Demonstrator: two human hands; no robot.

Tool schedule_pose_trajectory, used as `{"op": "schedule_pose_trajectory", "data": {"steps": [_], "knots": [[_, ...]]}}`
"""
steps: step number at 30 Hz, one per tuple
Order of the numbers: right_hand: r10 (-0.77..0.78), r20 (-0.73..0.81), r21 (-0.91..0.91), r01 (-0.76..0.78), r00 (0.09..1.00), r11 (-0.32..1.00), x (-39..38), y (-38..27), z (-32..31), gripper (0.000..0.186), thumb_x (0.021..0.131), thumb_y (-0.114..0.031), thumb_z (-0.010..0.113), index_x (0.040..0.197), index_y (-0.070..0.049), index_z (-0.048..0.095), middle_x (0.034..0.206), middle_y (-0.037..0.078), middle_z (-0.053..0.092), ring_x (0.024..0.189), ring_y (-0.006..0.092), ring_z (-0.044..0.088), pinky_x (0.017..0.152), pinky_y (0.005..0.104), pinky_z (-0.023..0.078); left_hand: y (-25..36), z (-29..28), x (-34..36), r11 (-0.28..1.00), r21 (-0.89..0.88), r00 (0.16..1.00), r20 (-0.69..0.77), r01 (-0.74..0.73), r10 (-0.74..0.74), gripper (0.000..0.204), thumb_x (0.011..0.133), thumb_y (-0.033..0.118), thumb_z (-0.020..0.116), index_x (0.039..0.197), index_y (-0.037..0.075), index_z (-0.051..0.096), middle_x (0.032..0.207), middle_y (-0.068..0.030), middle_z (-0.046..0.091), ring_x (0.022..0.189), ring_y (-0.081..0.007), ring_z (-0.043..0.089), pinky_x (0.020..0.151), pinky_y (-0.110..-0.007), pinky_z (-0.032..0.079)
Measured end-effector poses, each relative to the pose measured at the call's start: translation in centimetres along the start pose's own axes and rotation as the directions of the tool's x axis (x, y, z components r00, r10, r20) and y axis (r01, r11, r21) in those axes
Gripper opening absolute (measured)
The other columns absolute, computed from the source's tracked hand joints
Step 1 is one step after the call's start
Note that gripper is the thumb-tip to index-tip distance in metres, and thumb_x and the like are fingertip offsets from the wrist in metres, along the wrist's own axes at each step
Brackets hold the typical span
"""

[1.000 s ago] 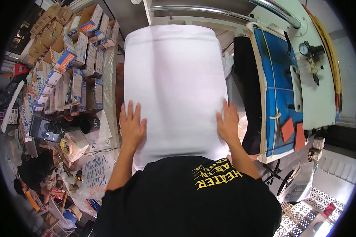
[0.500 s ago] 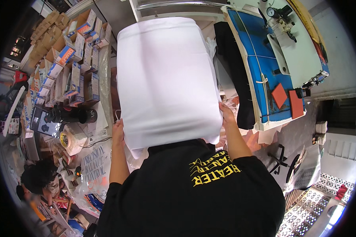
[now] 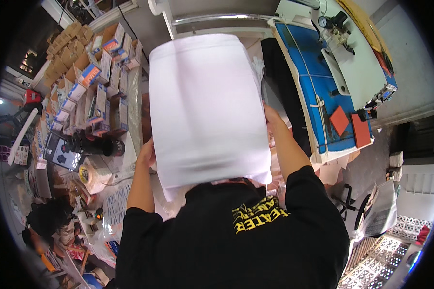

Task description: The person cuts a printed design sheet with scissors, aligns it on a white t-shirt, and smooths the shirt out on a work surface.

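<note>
A broad white cloth (image 3: 210, 111) lies stretched smooth over a flat, round-cornered form in front of me. Its near hem hangs loose, with a corner drooping at the lower left. My left hand (image 3: 148, 153) is closed at the cloth's left edge, low down, its fingertips hidden behind the fabric. On the opposite side, my right hand (image 3: 272, 117) curls at the right edge, somewhat higher, with most of its fingers out of sight under the cloth.
Open cardboard boxes (image 3: 94, 77) crowd the left, near a black cylinder (image 3: 113, 147) and a tape roll (image 3: 88, 174). A machine with a blue bed (image 3: 311, 91) and orange pads (image 3: 340, 124) stands right. Another person (image 3: 53, 216) is at lower left; a chair (image 3: 345, 202) stands lower right.
Both hands have slid farther up along the cloth's side edges, the right one more. My view has shifted slightly, so the surroundings sit a little differently.
</note>
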State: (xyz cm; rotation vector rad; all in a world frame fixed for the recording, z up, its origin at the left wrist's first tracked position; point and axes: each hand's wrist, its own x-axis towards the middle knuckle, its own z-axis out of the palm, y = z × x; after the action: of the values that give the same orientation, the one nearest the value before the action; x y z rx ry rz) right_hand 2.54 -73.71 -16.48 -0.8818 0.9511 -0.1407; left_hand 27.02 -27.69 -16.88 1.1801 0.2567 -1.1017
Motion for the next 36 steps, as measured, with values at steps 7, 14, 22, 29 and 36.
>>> {"op": "schedule_pose_trajectory", "data": {"steps": [7,14,22,29,36], "knots": [[-0.296,-0.335,-0.558,0.065,0.895,0.827,7.0,-7.2,3.6,0.06,0.089,-0.046,0.067,0.117,0.006,0.065,0.118,0.02,0.068,0.108,0.0278,0.066,0.092,0.041,0.05,4.7,1.7,7.0,0.997,0.028,0.997,-0.007,-0.078,0.078,0.051,0.099,0.042,0.057,0.131,0.001,0.059,0.117,-0.0116,0.069,0.098,-0.0228,0.07,0.083,-0.038,0.059],[-0.132,-0.2,-0.532,0.006,0.971,0.847,5.8,-4.5,3.1,0.036,0.088,-0.026,0.067,0.102,0.007,0.067,0.097,0.017,0.071,0.086,0.0235,0.069,0.069,0.0383,0.055,0.8,-2.4,8.1,0.944,0.33,0.998,-0.053,-0.026,0.046,0.048,0.097,0.037,0.06,0.13,0.001,0.06,0.116,-0.0123,0.07,0.098,-0.0231,0.07,0.083,-0.039,0.06],[-0.046,-0.044,0.224,0.055,0.998,0.973,-11.4,6.9,-7.7,0.033,0.101,-0.026,0.057,0.118,0.001,0.065,0.111,0.01,0.071,0.094,0.0171,0.068,0.082,0.0331,0.056,-8.1,-9.2,-8.8,0.987,-0.111,0.993,-0.005,-0.119,0.119,0.039,0.1,0.025,0.056,0.128,-0.002,0.057,0.122,-0.0157,0.066,0.108,-0.0247,0.067,0.093,-0.042,0.056],[-0.223,-0.237,-0.048,0.218,0.945,0.975,-13.5,7.9,-8.0,0.033,0.101,-0.015,0.054,0.128,0.004,0.057,0.117,0.014,0.066,0.104,0.024,0.066,0.09,0.036,0.055,-8.1,-10.3,-10.0,0.937,-0.018,0.925,-0.168,-0.349,0.341,0.015,0.095,0.007,0.052,0.107,0.003,0.061,0.099,-0.0067,0.066,0.092,-0.0178,0.066,0.085,-0.035,0.056],[-0.47,-0.132,-0.704,0.251,0.873,0.664,-6.5,10.3,-13.6,0.031,0.1,-0.022,0.054,0.115,0.003,0.066,0.109,0.011,0.07,0.094,0.0202,0.065,0.084,0.0327,0.051,-11.3,-7.3,-7.6,0.824,0.534,0.844,-0.341,-0.188,0.414,0.021,0.098,0.02,0.059,0.103,0.002,0.07,0.092,-0.0038,0.07,0.084,-0.0125,0.065,0.072,-0.03,0.054]]}}
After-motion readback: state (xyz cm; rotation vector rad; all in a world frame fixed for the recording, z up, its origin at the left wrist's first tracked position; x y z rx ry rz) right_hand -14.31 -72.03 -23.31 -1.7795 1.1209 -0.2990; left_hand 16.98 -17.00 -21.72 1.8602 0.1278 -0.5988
